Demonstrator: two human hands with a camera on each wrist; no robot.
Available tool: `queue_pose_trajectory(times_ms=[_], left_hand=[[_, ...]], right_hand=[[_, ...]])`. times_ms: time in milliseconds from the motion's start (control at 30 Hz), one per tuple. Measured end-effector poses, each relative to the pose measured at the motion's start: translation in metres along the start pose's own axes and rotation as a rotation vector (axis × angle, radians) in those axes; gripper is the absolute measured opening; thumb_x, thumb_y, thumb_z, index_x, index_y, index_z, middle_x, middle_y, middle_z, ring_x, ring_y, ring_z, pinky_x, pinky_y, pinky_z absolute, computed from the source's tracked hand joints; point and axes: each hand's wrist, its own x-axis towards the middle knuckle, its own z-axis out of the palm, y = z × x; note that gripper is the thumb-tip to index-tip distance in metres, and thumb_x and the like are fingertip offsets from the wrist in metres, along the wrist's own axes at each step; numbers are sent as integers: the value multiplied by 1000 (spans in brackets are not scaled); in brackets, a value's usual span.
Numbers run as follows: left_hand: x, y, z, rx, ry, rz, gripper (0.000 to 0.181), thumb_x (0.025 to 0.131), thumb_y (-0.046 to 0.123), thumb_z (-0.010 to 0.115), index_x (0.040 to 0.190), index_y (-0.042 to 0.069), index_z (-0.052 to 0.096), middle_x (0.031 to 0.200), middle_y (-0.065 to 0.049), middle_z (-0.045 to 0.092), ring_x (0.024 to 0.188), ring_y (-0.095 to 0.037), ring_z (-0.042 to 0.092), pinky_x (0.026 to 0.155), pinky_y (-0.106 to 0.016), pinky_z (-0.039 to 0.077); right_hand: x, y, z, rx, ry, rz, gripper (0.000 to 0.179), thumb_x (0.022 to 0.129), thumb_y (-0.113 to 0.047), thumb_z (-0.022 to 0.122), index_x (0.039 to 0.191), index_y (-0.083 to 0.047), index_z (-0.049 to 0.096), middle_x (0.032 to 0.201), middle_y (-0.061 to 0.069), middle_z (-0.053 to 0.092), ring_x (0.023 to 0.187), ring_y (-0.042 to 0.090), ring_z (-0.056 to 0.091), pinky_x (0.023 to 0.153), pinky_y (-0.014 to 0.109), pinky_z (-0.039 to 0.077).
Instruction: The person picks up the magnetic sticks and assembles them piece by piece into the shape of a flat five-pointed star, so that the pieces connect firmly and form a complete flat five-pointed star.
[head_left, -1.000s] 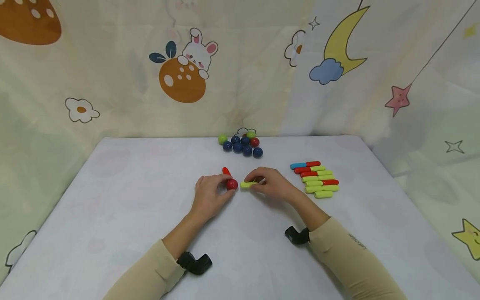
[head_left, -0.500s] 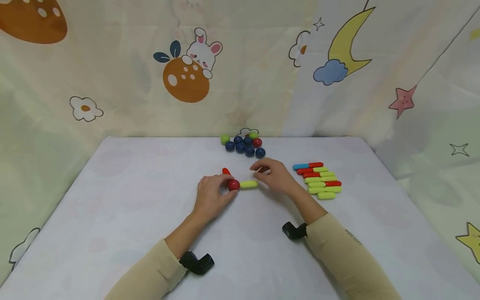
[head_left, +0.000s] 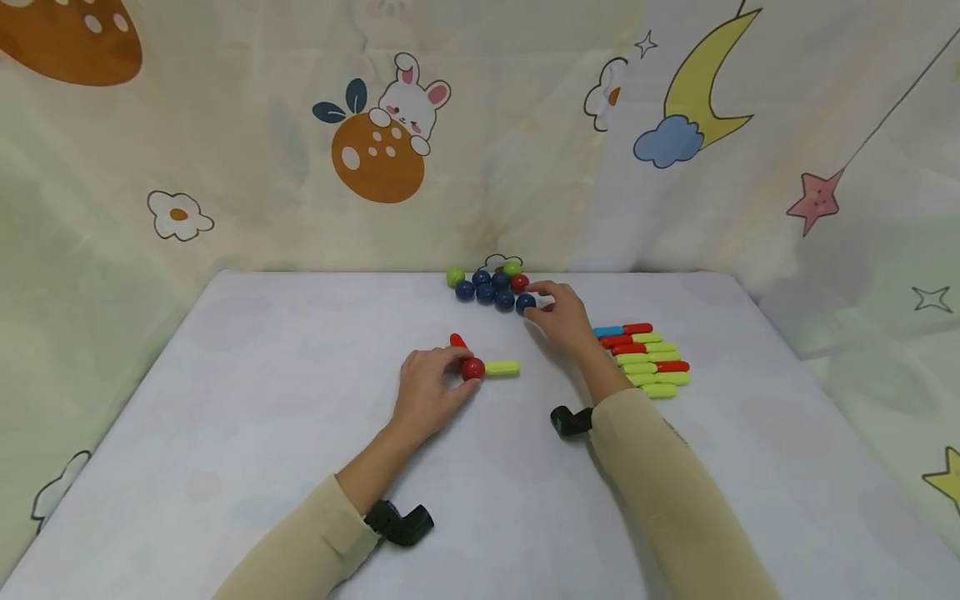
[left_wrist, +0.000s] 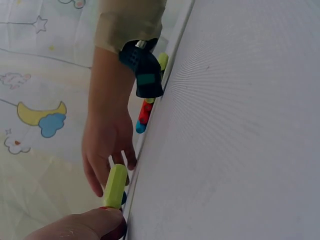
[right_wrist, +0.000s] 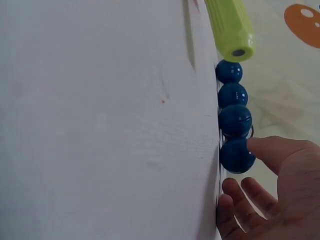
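My left hand [head_left: 427, 387] pinches a red ball [head_left: 473, 369] between thumb and fingers, low over the table. A short red rod [head_left: 457, 341] sticks out behind that ball, partly hidden by the fingers. On the ball's right side a yellow-green rod [head_left: 502, 367] points rightward; in the right wrist view this rod [right_wrist: 231, 30] shows a dark round spot on its end. My right hand [head_left: 564, 321] is at the nearest dark blue ball [head_left: 526, 304] of the group at the back. In the right wrist view the thumb overlaps this blue ball [right_wrist: 237, 156], while other fingers lie spread apart from it.
More balls, dark blue, green [head_left: 455, 277] and red [head_left: 519, 282], cluster at the table's back edge. Right of my right hand lie rows of red, blue and yellow-green rods [head_left: 652, 347], partly behind the forearm. A printed cloth [head_left: 262, 150] hangs behind the white table [head_left: 262, 417].
My right hand let go of the yellow-green rod, which stays at the red ball, and moved back to the dark blue balls. My left hand keeps its pinch on the red ball.
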Motion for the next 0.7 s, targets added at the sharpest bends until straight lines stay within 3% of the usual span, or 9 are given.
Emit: queue_pose_trajectory(times_ms=[133,333,700], left_hand=[[1,2,1,-2,-7,-2,36,86,23,84,120,17,74,111,-3,76,108,-22,64,105,-51,41],[2,4,2,-8,-17,-8,37,86,23,84,121,16,73,112,-3,76,110,-23,65,108,-53,40],[0,2,0,4,-6,-20,36,86,22,84,120,16,74,111,-3,76,108,-23,65,109,-53,39]], right_hand=[[8,3,-1,-19,-28,14,40,99,-15,67,138,-11,61,142,19,56,119,39,62,106,50,52],[6,7,-4,-10,-6,17,33,99,-14,66,132,-10,64,135,19,64,118,39,63,107,51,51],[-17,6,-10,160,-39,80,38,101,-23,67,137,-14,62,136,17,62,116,35,65,94,43,60]])
